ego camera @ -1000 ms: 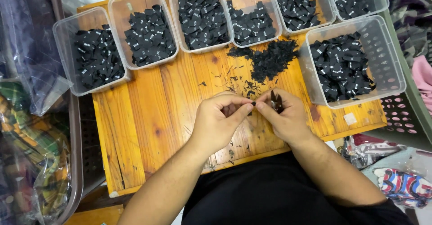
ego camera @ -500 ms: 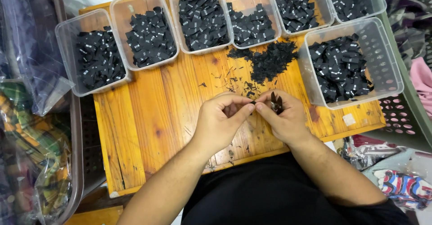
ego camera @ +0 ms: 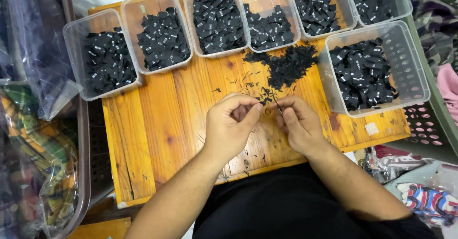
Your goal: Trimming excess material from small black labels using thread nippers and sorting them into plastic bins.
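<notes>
Comparing with a second ago, little has changed: both hands stay together above the bench's (ego camera: 157,138) front edge. Left hand (ego camera: 231,127) curls, thumb meeting forefinger; right hand (ego camera: 298,124) pinches a small black scrap (ego camera: 278,106), near the loose black pile (ego camera: 286,64) behind.
</notes>
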